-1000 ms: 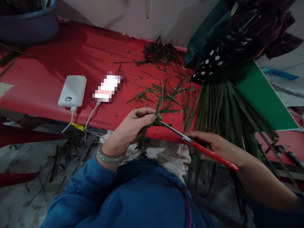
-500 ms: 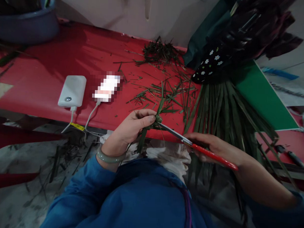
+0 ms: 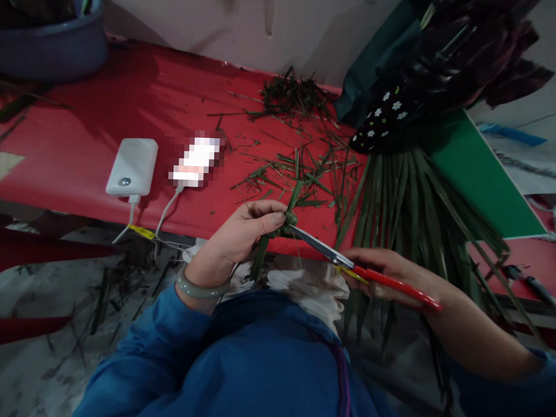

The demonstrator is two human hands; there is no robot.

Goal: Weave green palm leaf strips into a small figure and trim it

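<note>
Between the thumb and fingers of my left hand (image 3: 254, 226) is a small woven piece of green leaf (image 3: 290, 218), with strips sticking out above and below. My right hand (image 3: 385, 270) is closed around the red handle of a pair of scissors (image 3: 322, 246); a bit of yellow shows under the pivot. The blades point left, and their tips touch or lie close against the woven leaf by my left thumb. Whether a strip lies between the blades is too small to tell. Both hands are over the front edge of the red-covered table (image 3: 181, 95).
Cut leaf scraps (image 3: 302, 170) and a dark heap of trimmings (image 3: 293, 96) lie beyond my hands. Long green leaves (image 3: 392, 200) hang over the edge at right, near a green board (image 3: 484, 179). A white power bank (image 3: 132, 167), lit phone (image 3: 195, 162) and blue basin (image 3: 51, 45) are left.
The scissors have shifted slightly right and turned a little, so more of the yellow part and handle shows. My left hand and the woven leaf have hardly moved.
</note>
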